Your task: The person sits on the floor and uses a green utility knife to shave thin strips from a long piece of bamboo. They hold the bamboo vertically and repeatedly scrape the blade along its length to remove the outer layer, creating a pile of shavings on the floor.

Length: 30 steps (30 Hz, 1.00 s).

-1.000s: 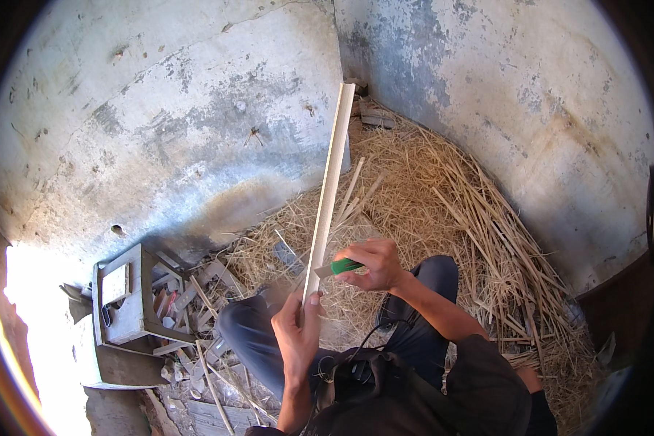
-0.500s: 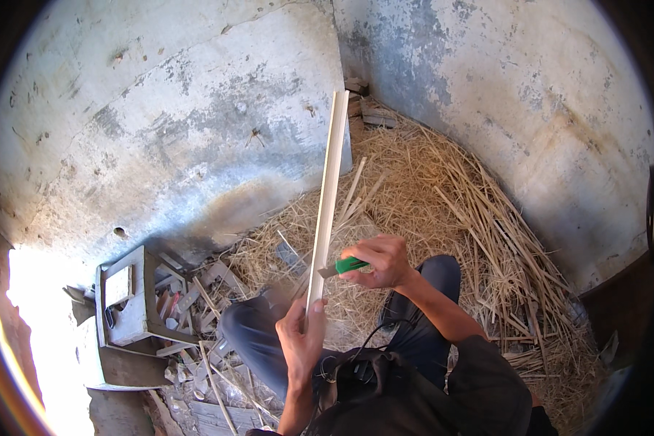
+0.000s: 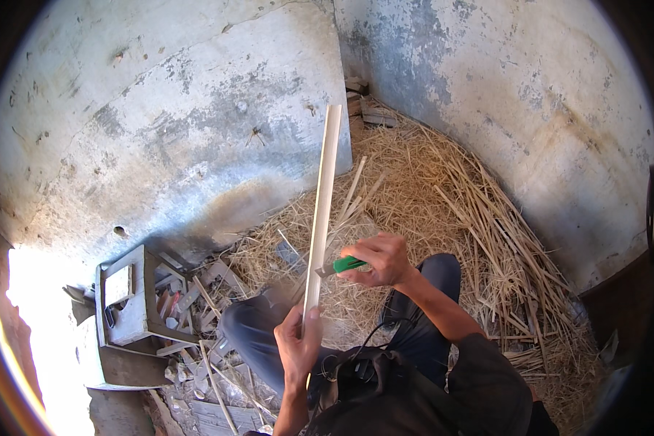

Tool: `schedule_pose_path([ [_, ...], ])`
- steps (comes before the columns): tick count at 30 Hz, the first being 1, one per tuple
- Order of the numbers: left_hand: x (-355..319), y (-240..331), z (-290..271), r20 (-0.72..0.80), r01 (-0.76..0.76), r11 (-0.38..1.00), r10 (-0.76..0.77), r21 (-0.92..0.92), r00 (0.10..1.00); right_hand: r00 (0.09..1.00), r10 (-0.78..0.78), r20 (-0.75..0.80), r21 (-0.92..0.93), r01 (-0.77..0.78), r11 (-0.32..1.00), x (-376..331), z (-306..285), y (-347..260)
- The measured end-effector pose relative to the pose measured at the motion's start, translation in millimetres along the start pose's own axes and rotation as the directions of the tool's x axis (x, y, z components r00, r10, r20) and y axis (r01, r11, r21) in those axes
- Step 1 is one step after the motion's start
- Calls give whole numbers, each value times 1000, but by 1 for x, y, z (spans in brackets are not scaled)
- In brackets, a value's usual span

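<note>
Head view: the left hand is pinching a grooved bamboo strip, the right hand is gripping a green-handled knife, light, even pressure probably serving best

Head camera, 1 unit: wide fisheye, left of 2 worn side by side. Upright; faces down and forward over left hand and right hand, both near, to straw and 2 walls beyond.
</note>
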<state>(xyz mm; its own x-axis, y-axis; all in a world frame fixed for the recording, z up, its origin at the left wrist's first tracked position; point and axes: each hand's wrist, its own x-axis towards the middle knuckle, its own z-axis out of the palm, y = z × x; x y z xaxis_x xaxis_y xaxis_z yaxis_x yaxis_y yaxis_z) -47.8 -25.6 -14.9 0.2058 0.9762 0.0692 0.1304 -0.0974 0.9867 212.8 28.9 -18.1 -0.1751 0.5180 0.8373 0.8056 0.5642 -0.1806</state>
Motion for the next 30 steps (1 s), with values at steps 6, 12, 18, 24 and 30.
schedule_pose_path([
  [6, -7, -7, -5, 11, 34, 999, -35, 22, 999, 1000, 10, -29, 8, -9, 1000, 1, 2, 2],
  [12, -18, -4, -7, 24, 114, 993, -113, -32, 993, 1000, 8, 27, -54, -6, 999, 4, -4, 4],
  [18, -22, -5, -10, 27, 137, 989, -136, -60, 990, 999, -5, 35, -67, 7, 998, 1, -1, 3],
  [24, -26, -8, -14, 59, 166, 980, -161, -112, 985, 999, -13, 47, -91, 17, 996, 2, 0, 0],
  [30, -25, -10, -15, 90, 186, 966, -172, -181, 981, 999, -22, 32, -94, 25, 995, 1, 4, 0],
])
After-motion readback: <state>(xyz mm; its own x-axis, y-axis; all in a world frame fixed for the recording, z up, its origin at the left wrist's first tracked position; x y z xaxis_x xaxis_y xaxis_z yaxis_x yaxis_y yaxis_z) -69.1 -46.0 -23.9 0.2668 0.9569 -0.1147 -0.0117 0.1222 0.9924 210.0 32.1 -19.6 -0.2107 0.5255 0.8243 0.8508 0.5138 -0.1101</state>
